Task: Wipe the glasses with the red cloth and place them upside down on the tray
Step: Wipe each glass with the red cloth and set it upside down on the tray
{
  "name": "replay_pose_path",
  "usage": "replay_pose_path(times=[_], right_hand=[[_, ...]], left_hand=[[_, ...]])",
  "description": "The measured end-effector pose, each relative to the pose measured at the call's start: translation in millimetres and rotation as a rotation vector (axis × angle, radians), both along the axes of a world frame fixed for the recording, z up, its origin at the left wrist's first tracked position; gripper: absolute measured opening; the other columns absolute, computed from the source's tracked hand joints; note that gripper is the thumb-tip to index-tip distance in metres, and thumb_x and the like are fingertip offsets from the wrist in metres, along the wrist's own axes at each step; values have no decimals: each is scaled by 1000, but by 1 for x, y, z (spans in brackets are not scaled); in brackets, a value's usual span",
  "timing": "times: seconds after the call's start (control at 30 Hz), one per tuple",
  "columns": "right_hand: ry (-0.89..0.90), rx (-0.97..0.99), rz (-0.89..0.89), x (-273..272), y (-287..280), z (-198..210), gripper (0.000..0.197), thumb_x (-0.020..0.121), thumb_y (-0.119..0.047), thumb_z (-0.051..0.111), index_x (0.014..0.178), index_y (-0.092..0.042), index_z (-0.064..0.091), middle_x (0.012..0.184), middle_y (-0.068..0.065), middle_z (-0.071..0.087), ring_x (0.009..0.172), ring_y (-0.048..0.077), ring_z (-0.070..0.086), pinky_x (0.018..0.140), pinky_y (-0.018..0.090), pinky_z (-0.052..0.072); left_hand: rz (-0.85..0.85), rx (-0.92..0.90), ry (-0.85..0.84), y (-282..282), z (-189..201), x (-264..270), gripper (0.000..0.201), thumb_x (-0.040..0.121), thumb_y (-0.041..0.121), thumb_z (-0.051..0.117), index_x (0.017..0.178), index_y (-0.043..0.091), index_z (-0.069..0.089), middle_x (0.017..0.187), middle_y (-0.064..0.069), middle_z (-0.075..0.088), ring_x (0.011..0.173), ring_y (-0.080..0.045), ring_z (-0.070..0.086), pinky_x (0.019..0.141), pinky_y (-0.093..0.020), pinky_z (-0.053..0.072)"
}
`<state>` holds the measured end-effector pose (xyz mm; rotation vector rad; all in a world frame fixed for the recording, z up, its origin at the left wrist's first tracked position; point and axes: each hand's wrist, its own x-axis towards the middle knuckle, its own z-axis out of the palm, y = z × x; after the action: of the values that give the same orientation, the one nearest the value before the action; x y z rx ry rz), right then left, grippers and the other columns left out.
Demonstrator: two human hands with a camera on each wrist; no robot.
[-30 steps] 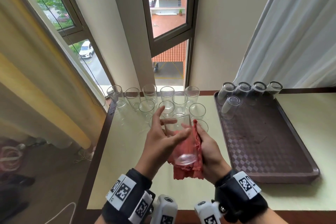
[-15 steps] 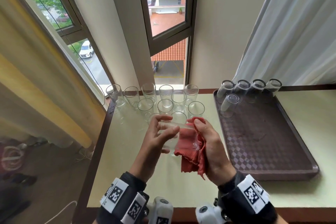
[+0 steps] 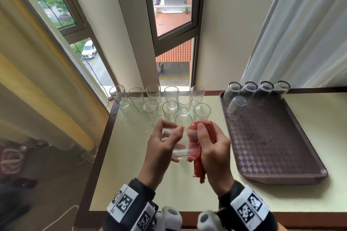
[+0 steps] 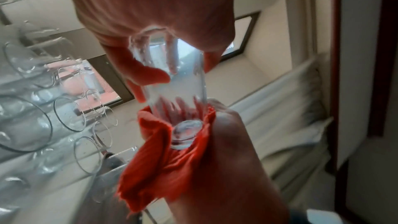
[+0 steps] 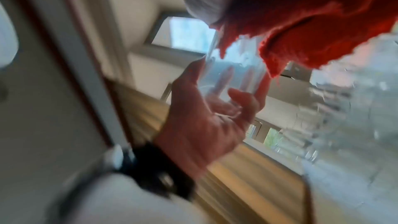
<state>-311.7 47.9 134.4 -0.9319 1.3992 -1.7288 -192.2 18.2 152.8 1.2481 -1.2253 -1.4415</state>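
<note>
Your worktop carries the tray on the right, five wiped glasses mouth-down at its far end so the near part stays free for more, and a cluster of upright glasses waits by the window on the left. Between them, above the worktop, your left hand curls its fingers round one glass to steady it, while your right hand grips the cloth bunched against its far side, likely rubbing the wall. That glass is not yet on the tray.
</note>
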Motion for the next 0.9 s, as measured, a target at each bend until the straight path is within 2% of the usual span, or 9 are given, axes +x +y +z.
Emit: replay_pose_path(times=[0.07,0.2,0.37,0.43,0.5,0.53,0.6,0.73,0.9], right_hand=[[116,-83,-11,1,3,-2,18,92,-38,57,97,-25,69,87,8,71,80,26,69,71,39,56],[-65,-3,8,-4,-4,-6,17,89,-34,57,88,-25,71,80,11,72,66,20,66,64,36,54],[-113,-11,63,-4,1,-4,25,88,-43,60,99,-23,68,86,16,69,65,27,64,64,33,54],[-286,35,88,-6,-1,-3,27,88,-42,61,101,-18,68,98,25,68,78,43,67,71,49,58],[-461,116,112,-9,-2,-4,39,86,-45,64,109,-13,66,111,28,67,98,55,63,83,72,49],[-536,152,131,-11,-3,-5,46,86,-46,66,115,-10,63,116,29,66,105,57,61,88,77,44],[-682,194,167,-9,-3,-4,53,90,-43,67,124,-5,56,122,30,64,111,54,60,91,76,43],[-892,199,198,-2,-2,-5,55,94,-36,62,131,3,52,127,36,57,115,55,57,96,72,43],[-787,349,105,-5,-6,-5,39,93,-25,64,116,7,60,113,38,64,99,60,62,70,61,57]], left_hand=[[-20,72,33,-3,0,2,32,73,46,66,91,21,58,90,-14,68,69,-24,70,42,-22,43],[-38,-8,-30,-1,2,0,36,73,47,67,96,21,59,89,-8,66,68,-19,71,45,-25,47],[-56,-148,-20,2,3,5,50,61,53,76,102,31,59,98,-6,67,83,-23,71,51,-24,50],[-114,-247,-36,4,5,10,64,58,50,80,114,36,54,108,-3,65,88,-17,68,59,-24,54],[-139,-326,-19,5,6,11,83,57,48,86,128,32,47,113,1,64,97,-15,66,70,-29,58],[-139,-352,-7,5,5,11,90,57,49,88,133,29,44,114,1,64,102,-17,66,77,-34,59],[-135,-369,25,4,3,9,97,59,51,90,138,21,42,117,-4,65,110,-24,65,87,-39,57],[-159,-286,130,6,-4,1,92,60,48,91,134,12,50,121,-9,67,113,-24,66,92,-29,54],[-207,-304,77,7,-15,-3,82,64,34,89,133,14,49,115,-6,68,109,-16,67,86,-21,54]])
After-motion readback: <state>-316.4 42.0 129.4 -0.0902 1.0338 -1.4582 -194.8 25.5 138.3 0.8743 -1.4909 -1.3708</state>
